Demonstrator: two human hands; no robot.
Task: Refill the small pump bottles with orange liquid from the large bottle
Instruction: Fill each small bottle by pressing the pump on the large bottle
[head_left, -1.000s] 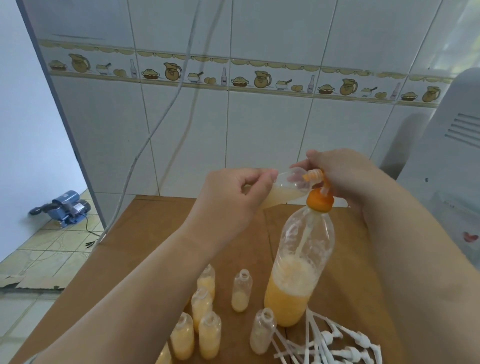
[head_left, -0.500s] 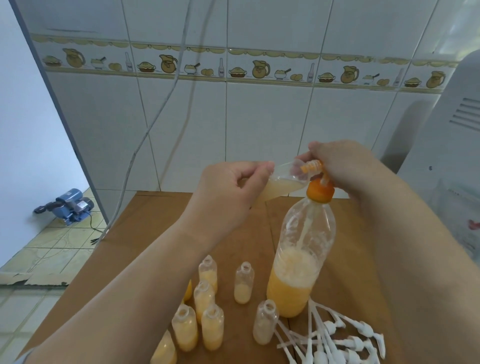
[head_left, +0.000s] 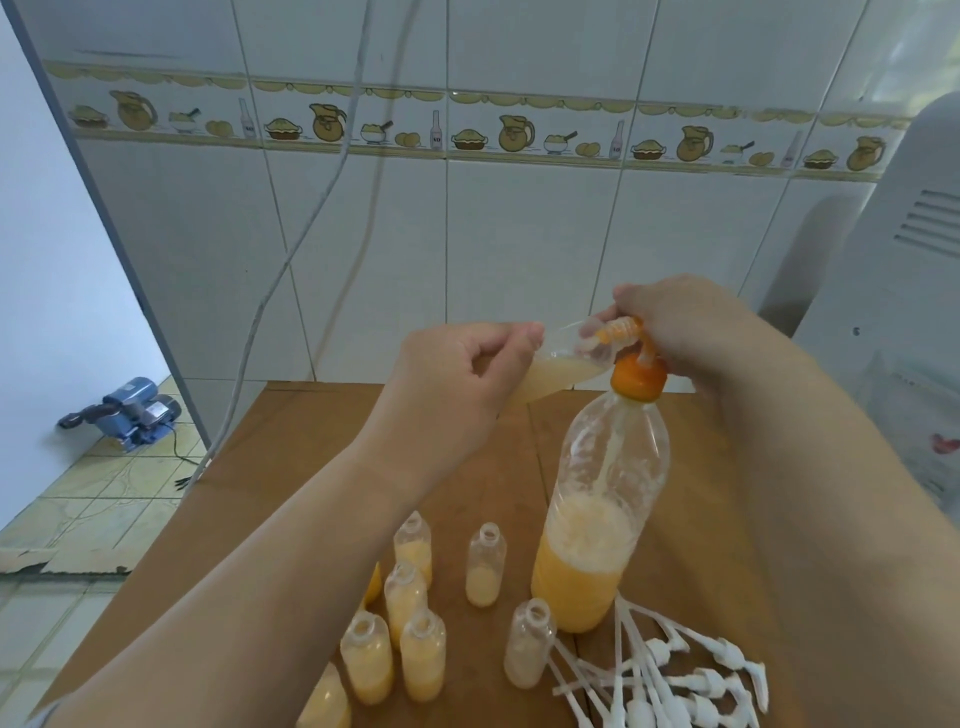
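Head view: little has changed. The left hand (head_left: 457, 379) still grips a tilted small bottle (head_left: 550, 364); the right hand (head_left: 680, 332) still pinches the orange funnel (head_left: 638, 382) atop the large bottle (head_left: 597, 525), standing on the tabletop (head_left: 291, 467), where liquid keeps streaming down.

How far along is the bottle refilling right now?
Done: several small bottles stand mostly full. In hand: the left hand tips one bottle at the funnel on the large bottle, steadied by the right hand. Left: two low bottles and the loose pumps.
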